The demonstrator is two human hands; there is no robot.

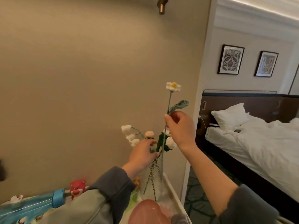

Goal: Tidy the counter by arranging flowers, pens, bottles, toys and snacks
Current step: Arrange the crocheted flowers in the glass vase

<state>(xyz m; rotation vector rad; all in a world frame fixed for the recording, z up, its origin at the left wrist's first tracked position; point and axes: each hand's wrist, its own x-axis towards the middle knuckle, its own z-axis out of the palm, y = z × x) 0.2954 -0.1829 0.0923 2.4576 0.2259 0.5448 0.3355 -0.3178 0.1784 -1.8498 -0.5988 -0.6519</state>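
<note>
The right hand (179,126) is raised, thumb and forefinger pinching the stem of a knitted daisy (173,86) just under its single green leaf; the white head with its yellow centre stands well above the hand, and the stem runs straight down below it to the neck of the vase (159,180). Lower and to the left of it, the left hand (143,155) has its fingers curled on the stems of the bunch (170,142) just above the vase's mouth, with white bell flowers, a pale rose and white blooms fanning out over its knuckles. The vase is clear glass and stands below both hands at the right edge of the white bench (175,194). Under the left forearm a pink dish (145,212) lies near the vase. Further left, past the grey sleeve, a red bear toy (77,188) stands by the wall (80,78), with a blue-capped bottle (29,206) lying beside it. Far right of the right hand, a bed (258,147) carries a white pillow (231,115).
</note>
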